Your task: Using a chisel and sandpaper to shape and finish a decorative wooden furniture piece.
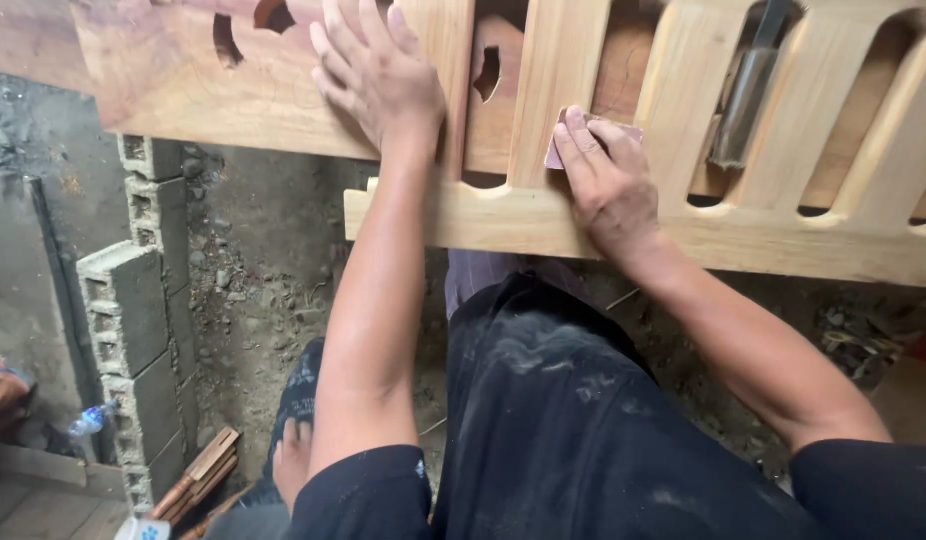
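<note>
At the top centre of the frame, the right hand (611,185) is pressing a small reddish-brown sandpaper piece (561,142) against the pale slatted wooden panel (543,225), fingers together. The left hand (378,75) is lying spread flat, upper left.

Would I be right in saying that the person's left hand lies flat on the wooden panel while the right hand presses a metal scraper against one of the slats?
Not quite: the head view shows the right hand pressing a small piece of sandpaper, not a metal scraper, against a slat. The rest holds: the left hand lies flat, fingers spread, on the wooden panel.
</note>
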